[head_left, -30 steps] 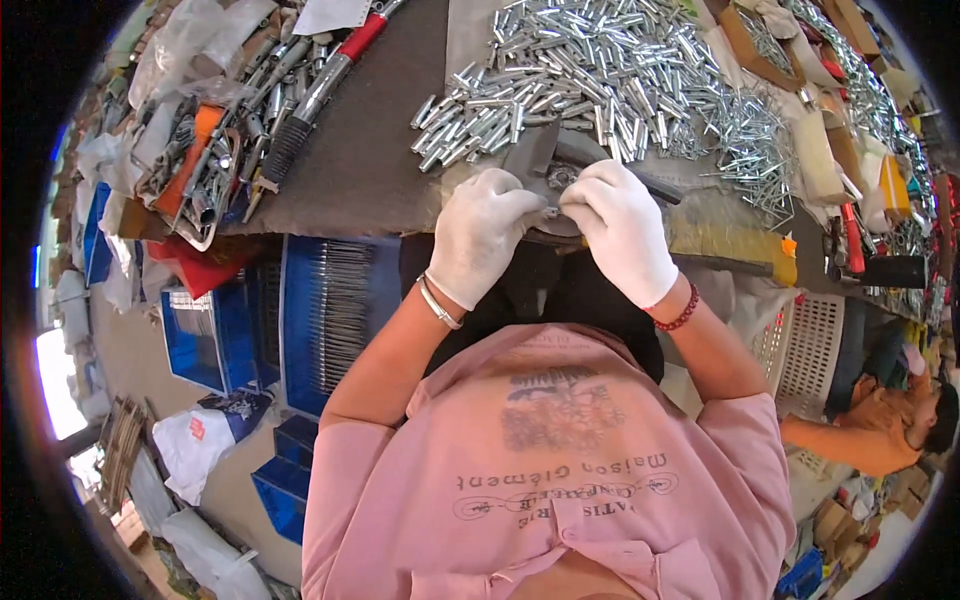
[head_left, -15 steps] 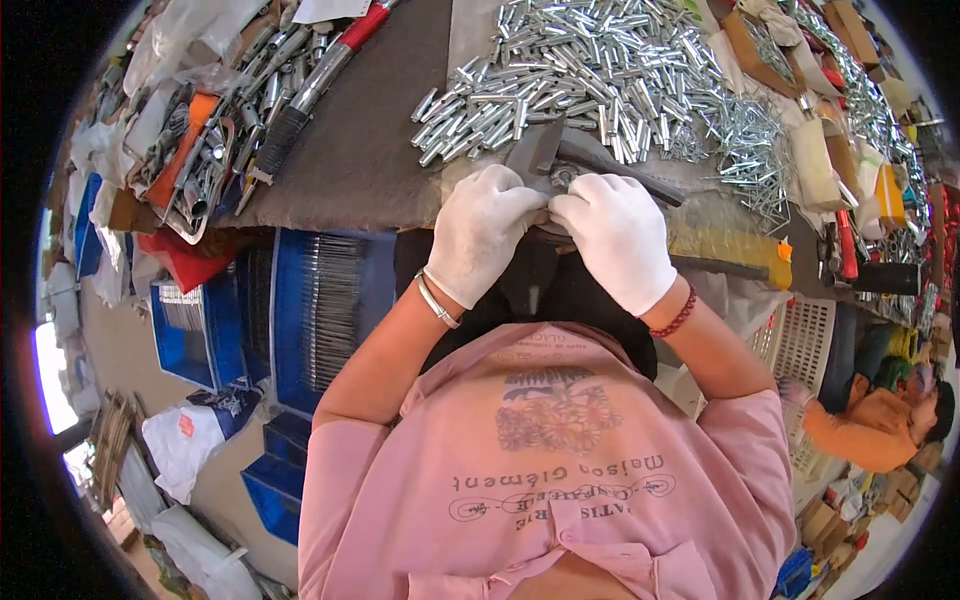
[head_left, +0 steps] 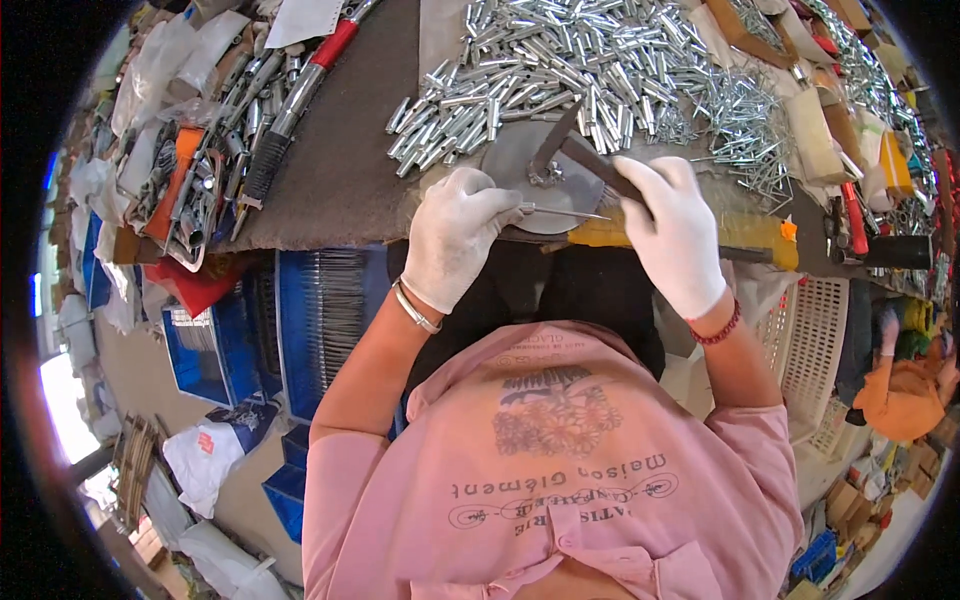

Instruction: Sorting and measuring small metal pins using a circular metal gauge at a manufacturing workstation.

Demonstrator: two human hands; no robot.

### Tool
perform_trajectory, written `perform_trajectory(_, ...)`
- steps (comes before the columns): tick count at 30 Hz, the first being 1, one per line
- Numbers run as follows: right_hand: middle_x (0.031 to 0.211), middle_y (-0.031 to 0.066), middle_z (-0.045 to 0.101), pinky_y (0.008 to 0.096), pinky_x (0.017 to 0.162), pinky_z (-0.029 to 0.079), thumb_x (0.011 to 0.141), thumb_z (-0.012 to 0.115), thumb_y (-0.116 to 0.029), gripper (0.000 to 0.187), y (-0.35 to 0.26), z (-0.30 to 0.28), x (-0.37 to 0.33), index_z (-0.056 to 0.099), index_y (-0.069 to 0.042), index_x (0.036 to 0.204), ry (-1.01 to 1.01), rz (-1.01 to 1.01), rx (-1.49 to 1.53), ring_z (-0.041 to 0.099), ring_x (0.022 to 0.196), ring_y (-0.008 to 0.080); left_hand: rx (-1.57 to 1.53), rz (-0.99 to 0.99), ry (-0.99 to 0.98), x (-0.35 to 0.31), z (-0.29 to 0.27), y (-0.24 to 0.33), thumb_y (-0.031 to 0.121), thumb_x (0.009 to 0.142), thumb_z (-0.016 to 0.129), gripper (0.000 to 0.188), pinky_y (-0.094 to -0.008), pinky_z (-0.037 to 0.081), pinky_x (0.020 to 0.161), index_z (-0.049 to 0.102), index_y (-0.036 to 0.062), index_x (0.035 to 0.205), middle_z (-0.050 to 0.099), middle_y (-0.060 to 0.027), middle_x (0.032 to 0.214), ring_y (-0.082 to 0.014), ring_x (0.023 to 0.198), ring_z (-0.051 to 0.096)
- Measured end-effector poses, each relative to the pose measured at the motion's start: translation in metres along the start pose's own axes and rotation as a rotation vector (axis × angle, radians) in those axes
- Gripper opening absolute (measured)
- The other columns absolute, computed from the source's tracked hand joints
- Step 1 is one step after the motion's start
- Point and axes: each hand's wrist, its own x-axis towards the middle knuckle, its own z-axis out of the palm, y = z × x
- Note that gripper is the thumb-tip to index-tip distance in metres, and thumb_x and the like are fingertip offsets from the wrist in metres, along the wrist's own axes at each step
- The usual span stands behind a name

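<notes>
My left hand, in a white glove, pinches a thin pointed metal rod that sticks out to the right over the bench's front edge. In its white glove, my right hand closes round the handle end of a dark hammer. The hammer's head lies over a round grey metal plate, beside a few tiny metal pieces. Just beyond the plate spreads a heap of shiny metal sleeves.
Small screws or pins lie heaped at the right. A red-and-black tool and an orange-handled tool lie at the left. Below the bench stand blue crates and a white basket. A co-worker in orange is at far right.
My hands, close together before, have come apart. The right moved right and took hold of the hammer handle; the rod now shows in my left hand.
</notes>
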Motion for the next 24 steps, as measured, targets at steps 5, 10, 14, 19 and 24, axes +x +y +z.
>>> perform_trajectory(5, 0.094, 0.0080, 0.067, 0.0408, 0.072, 0.058, 0.090, 0.072, -0.002, 0.045, -0.009, -0.012, -0.028, 0.073, -0.019, 0.132, -0.003, -0.136, -0.015, 0.069, 0.082, 0.0307, -0.002, 0.039, -0.017, 0.005, -0.006, 0.005, 0.009, 0.076, 0.088, 0.019, -0.0445, 0.053, 0.071, 0.078, 0.0108, 0.092, 0.065, -0.0094, 0.086, -0.0340, 0.081, 0.066)
perform_trajectory(10, 0.100, 0.0083, 0.071, 0.0382, 0.075, 0.059, 0.088, 0.072, 0.002, 0.049, -0.014, -0.003, -0.039, 0.074, -0.018, 0.132, -0.065, -0.241, -0.096, 0.072, 0.086, 0.0310, -0.003, 0.053, -0.011, 0.001, -0.005, 0.000, 0.008, 0.076, 0.087, 0.020, -0.0449, 0.053, 0.071, 0.078, 0.0105, 0.094, 0.065, -0.0095, 0.086, -0.0341, 0.081, 0.066)
perform_trajectory(14, 0.109, 0.0134, 0.072, 0.0392, 0.082, 0.059, 0.091, 0.068, 0.003, 0.050, -0.016, -0.002, -0.031, 0.071, -0.013, 0.138, -0.197, -0.094, 0.038, 0.072, 0.094, 0.0329, -0.048, -0.033, -0.046, -0.001, -0.004, 0.001, 0.009, 0.078, 0.086, 0.018, -0.0443, 0.053, 0.071, 0.077, 0.0103, 0.093, 0.066, -0.0094, 0.088, -0.0335, 0.083, 0.066)
perform_trajectory(19, 0.110, 0.0151, 0.070, 0.0410, 0.089, 0.056, 0.093, 0.072, -0.005, 0.044, 0.005, 0.003, 0.004, 0.072, -0.009, 0.137, -0.246, 0.037, 0.103, 0.070, 0.100, 0.0362, -0.029, 0.031, -0.055, 0.005, -0.010, 0.003, 0.010, 0.079, 0.086, 0.016, -0.0438, 0.053, 0.072, 0.078, 0.0099, 0.093, 0.067, -0.0092, 0.089, -0.0328, 0.084, 0.067)
perform_trajectory(24, 0.096, 0.0101, 0.066, 0.0455, 0.077, 0.055, 0.088, 0.080, -0.020, 0.016, -0.015, 0.013, 0.000, 0.071, -0.011, 0.097, -0.120, -0.167, -0.132, 0.069, 0.092, 0.0323, -0.029, 0.011, -0.028, 0.003, -0.012, 0.007, 0.011, 0.078, 0.087, 0.016, -0.0436, 0.053, 0.072, 0.081, 0.0104, 0.093, 0.067, -0.0090, 0.089, -0.0323, 0.084, 0.067)
